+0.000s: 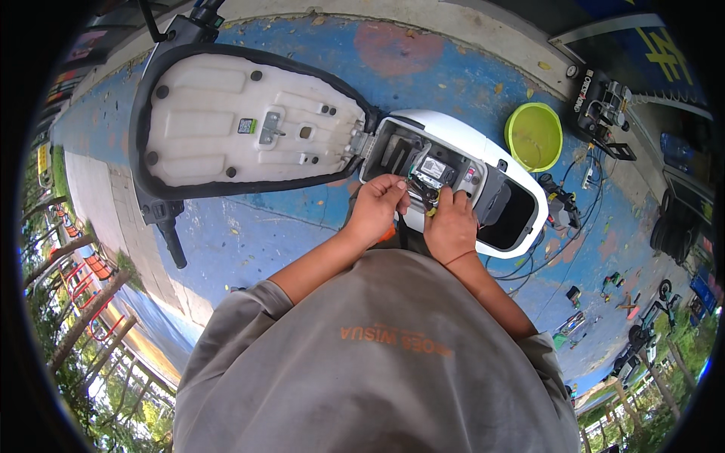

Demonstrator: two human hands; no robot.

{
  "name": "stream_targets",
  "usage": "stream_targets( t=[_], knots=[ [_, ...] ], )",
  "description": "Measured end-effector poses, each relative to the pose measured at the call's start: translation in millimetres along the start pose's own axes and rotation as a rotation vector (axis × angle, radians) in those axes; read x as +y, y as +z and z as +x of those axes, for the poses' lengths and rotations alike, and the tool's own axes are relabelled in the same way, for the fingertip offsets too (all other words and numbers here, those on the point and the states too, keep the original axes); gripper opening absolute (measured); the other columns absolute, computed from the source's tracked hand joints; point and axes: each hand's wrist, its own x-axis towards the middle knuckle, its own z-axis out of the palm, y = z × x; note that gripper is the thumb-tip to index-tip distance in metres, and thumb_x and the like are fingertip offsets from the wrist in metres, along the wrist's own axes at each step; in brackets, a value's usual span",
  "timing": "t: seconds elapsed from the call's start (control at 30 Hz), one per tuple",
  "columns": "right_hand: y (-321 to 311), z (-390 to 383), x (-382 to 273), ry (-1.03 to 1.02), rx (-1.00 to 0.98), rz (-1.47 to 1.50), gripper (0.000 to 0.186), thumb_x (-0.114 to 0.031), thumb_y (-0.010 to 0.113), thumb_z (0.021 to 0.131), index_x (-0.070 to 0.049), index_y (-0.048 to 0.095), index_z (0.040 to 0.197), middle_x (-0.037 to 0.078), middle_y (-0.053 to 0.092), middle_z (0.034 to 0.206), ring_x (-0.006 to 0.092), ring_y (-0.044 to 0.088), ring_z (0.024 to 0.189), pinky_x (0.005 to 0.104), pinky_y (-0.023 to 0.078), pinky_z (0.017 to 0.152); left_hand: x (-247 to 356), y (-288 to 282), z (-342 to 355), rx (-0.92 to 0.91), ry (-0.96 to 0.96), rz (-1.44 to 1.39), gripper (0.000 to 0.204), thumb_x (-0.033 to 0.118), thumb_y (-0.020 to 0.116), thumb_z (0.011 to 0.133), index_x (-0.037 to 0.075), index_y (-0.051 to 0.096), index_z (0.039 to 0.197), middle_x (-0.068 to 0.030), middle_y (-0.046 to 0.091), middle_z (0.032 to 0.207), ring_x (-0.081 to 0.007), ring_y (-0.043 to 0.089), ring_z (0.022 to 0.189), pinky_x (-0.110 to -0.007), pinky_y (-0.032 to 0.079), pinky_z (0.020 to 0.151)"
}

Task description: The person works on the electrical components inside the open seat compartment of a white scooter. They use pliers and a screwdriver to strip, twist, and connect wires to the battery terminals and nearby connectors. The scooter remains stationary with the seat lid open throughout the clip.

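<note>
Both hands work over the open compartment (384, 155) of a white scooter (445, 124). The fingertips of my left hand (376, 208) are pinched at its near edge, around something too small to make out. My right hand (451, 225) is closed with its fingers down on a dark bundle of wires (424, 195), where a bit of yellow shows. Just beyond the fingers, a box-shaped part with a pale label (433, 167) sits inside the compartment. The palms hide part of the wiring.
The raised scooter seat (196, 117) shows its pale underside at left, above a handlebar grip (174, 245). A lime-green basin (534, 137) stands at right, near a black machine (600, 102). Cables (581, 215) and tools (574, 325) lie on the blue floor.
</note>
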Motion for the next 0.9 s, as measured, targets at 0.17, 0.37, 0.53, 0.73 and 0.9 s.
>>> stream_targets(
  t=[0.17,0.37,0.53,0.73,0.9],
  knots=[
    [8,0,5,-0.040,0.037,0.045,0.045,-0.020,0.078,0.082,-0.002,0.056,0.117,0.021,0.065,0.107,0.0424,0.065,0.098,0.0534,0.054,0.081,4,2,-2,0.020,-0.024,0.023,0.018,0.011,0.054,0.109,-0.002,0.066,0.106,-0.0010,0.057,0.075,-0.0089,0.050,0.066,-0.025,0.041,0.061],
    [7,9,19,-0.024,-0.094,0.186,0.032,-0.025,0.078,0.086,-0.002,0.062,0.101,0.019,0.070,0.085,0.0418,0.069,0.083,0.0509,0.056,0.079,-6,-15,5,-0.035,-0.021,0.126,0.018,0.012,0.055,0.109,-0.001,0.067,0.109,0.0042,0.050,0.074,-0.0051,0.040,0.064,-0.023,0.034,0.058],
    [9,16,33,-0.017,-0.336,0.522,0.035,-0.035,0.070,0.099,-0.005,0.060,0.085,0.014,0.065,0.069,0.0331,0.065,0.061,0.0438,0.053,0.061,12,-20,8,-0.089,-0.092,0.213,0.020,0.012,0.055,0.108,-0.001,0.069,0.111,0.0063,0.047,0.073,-0.0046,0.037,0.064,-0.023,0.033,0.059],
    [-13,21,35,0.577,-1.129,1.404,0.036,-0.042,0.061,0.105,-0.010,0.059,0.088,-0.004,0.045,0.064,0.0071,0.042,0.051,0.0257,0.030,0.046,21,-23,5,-0.121,-0.169,0.017,0.019,0.010,0.057,0.106,-0.002,0.071,0.109,0.0063,0.046,0.071,-0.0053,0.036,0.063,-0.024,0.033,0.061],
    [-16,14,35,0.597,-1.320,1.772,0.040,-0.046,0.056,0.107,-0.009,0.059,0.093,-0.002,0.046,0.064,0.0093,0.043,0.052,0.0272,0.031,0.048,21,-30,9,-0.256,-0.156,-0.183,0.019,0.012,0.058,0.106,-0.003,0.071,0.109,0.0062,0.044,0.069,-0.0063,0.034,0.062,-0.025,0.033,0.062]
  ],
)
